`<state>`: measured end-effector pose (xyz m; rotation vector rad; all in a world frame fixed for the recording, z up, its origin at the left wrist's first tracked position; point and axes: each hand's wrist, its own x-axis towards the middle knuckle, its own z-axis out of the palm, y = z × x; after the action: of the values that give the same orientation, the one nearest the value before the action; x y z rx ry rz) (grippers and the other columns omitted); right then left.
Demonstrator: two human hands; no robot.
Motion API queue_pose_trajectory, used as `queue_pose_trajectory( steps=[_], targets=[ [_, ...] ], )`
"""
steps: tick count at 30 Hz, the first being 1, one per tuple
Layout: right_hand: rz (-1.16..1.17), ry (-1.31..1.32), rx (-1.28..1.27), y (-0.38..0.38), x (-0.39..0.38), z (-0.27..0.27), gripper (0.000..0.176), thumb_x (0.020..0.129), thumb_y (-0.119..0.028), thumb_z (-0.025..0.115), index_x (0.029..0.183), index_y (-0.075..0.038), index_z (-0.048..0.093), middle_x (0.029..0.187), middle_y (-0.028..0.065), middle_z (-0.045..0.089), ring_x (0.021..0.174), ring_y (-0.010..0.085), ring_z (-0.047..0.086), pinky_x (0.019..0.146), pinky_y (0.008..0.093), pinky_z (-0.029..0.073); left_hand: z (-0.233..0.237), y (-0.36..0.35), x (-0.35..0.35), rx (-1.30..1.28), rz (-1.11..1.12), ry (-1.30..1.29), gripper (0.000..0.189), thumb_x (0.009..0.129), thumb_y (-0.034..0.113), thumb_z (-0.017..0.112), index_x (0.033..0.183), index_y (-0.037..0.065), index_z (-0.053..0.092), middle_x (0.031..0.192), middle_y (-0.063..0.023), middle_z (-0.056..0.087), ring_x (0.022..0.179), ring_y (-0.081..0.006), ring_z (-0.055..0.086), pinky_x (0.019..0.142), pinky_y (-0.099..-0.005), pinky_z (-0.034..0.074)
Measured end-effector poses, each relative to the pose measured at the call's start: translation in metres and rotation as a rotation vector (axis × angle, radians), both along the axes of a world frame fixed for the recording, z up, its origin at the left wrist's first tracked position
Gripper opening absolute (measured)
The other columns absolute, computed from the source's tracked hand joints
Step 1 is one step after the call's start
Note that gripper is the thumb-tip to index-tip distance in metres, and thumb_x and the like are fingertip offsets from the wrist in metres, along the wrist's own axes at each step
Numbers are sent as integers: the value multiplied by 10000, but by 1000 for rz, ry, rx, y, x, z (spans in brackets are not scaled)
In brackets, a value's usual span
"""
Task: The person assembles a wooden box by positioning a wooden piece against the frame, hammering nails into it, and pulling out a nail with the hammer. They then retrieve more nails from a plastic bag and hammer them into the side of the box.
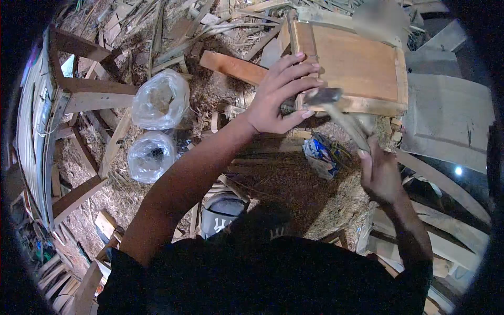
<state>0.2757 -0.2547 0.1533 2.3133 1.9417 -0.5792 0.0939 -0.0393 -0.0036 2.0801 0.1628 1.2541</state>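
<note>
A wooden box-like piece [357,63], with an orange-brown panel and a lighter frame, lies in the upper right of the head view. My left hand [278,97] is stretched out with fingers spread, fingertips resting along its left end. My right hand [380,176] is wrapped round the handle of a hammer [349,126]. The dark hammer head is slightly smeared and overlaps the near left corner of the wooden piece, close to my left fingertips. An orange-brown board [231,66] lies behind my left hand.
Two clear plastic-wrapped rolls [160,100] stand left of my left forearm. A wooden frame [79,100] rises at the far left. A crumpled blue packet [320,157] lies between my arms. Grey panels [446,118] are at the right. Sawdust and offcuts cover the ground.
</note>
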Motion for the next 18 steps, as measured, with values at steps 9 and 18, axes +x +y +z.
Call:
queue_pose_trajectory(
  steps=[9, 18],
  targets=[
    [-618, 1148, 949, -18, 11, -15, 336, 1042, -294, 497, 1029, 32, 574, 708, 80, 580, 557, 266, 542, 523, 380, 432, -3, -1, -1, 6, -9, 30, 517, 811, 294, 681, 1279, 77, 644, 1416, -139, 562, 1414, -395, 405, 1163, -527, 328],
    [-404, 1510, 646, -37, 48, -6, 381, 1067, -355, 442, 1105, 15, 525, 762, 220, 593, 680, 403, 636, 638, 468, 525, -2, -3, -2, -5, -12, 27, 509, 816, 304, 680, 1275, 86, 648, 1421, -137, 559, 1414, -387, 405, 1168, -524, 320]
  ],
)
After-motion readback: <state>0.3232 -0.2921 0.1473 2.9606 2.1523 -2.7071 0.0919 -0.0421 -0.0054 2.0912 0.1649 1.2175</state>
